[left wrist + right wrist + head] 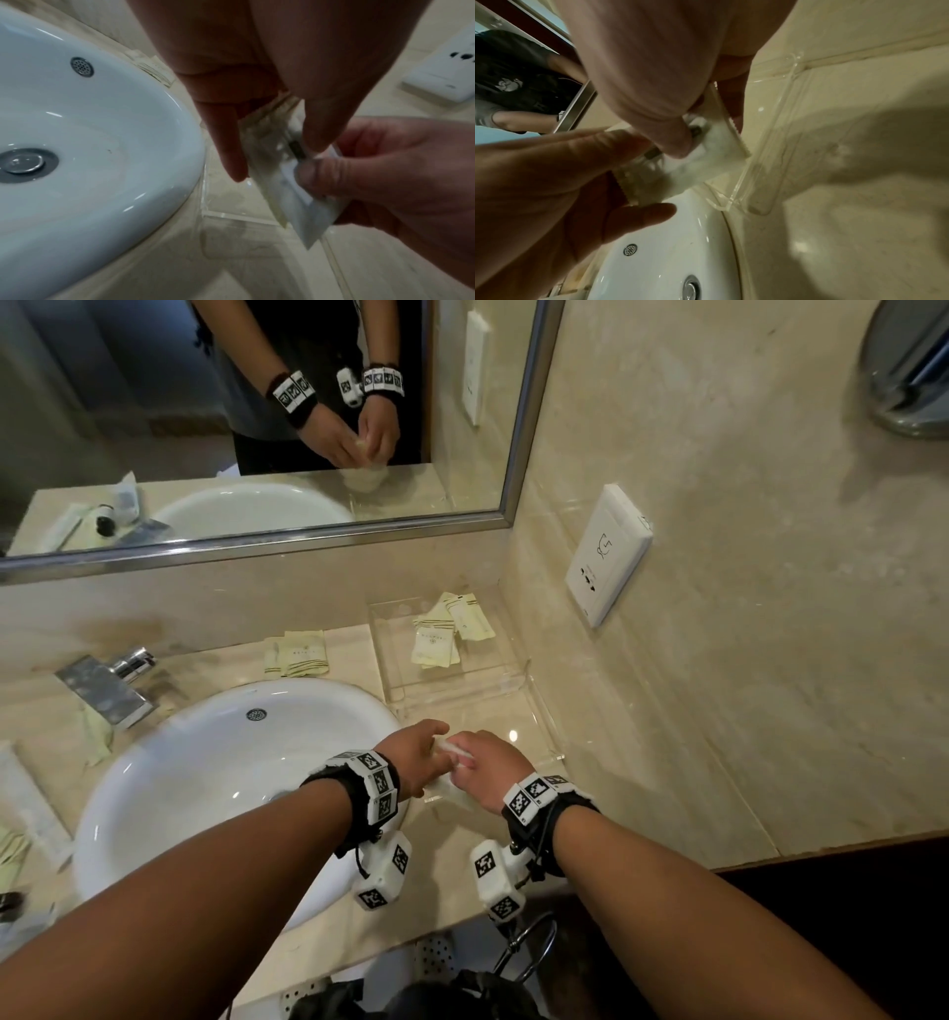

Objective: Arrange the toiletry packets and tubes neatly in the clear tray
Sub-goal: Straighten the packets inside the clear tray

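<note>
The packet (280, 178) is pinched in both our hands, left hand (418, 757) and right hand (488, 770), with the clear tray (544, 711) just ahead.

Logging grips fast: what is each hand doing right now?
Left hand: pinching the packet between thumb and fingers.
Right hand: gripping the same packet's other end.
</note>
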{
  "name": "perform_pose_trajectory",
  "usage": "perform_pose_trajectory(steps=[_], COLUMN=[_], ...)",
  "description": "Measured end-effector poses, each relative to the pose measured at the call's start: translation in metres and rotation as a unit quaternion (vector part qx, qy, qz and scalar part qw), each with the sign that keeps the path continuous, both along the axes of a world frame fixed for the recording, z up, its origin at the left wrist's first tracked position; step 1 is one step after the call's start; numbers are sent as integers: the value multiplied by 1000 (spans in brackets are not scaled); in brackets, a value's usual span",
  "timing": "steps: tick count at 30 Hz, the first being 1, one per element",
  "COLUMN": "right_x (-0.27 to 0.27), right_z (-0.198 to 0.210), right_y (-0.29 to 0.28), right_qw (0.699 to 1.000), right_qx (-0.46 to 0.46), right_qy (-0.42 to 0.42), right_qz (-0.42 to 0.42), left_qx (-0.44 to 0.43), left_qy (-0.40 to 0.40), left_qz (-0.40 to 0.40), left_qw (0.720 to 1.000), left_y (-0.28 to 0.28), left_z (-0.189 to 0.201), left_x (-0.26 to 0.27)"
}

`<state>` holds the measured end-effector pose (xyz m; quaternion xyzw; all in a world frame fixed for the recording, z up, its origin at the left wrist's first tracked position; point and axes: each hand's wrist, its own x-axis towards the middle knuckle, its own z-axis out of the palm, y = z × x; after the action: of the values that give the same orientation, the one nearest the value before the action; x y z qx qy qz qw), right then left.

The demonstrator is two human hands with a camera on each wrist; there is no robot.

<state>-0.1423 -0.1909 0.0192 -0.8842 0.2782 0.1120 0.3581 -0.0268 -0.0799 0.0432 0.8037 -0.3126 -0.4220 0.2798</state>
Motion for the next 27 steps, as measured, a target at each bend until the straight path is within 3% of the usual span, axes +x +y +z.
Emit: perform_pose_trajectory(steps=[4, 10, 13, 19, 23, 27], right_x=[3, -5, 0, 12, 13, 19], right_z=[0, -2, -3, -9, -19, -27], right_y=[0, -7, -5, -4, -12, -29], right_qw=[998, 978, 974, 988, 991, 987], right_qx=[15, 85, 128, 64, 56, 61], right_qy=[-36, -74, -82, -74, -63, -39], right_qz=[-56, -175, -166, -116, -100, -144], left_qx=[-15, -66, -75, -48, -25, 46], left_qy=[10, 74, 111, 127, 90, -46], left_qz=[14, 99, 114, 115, 107, 40], left_qw=[1000, 990, 984, 984, 990, 997], left_y=[-2, 3, 1, -5, -7, -1], left_z=[0, -1, -3, -10, -20, -35], left_x=[-1, 12, 16, 16, 18, 30])
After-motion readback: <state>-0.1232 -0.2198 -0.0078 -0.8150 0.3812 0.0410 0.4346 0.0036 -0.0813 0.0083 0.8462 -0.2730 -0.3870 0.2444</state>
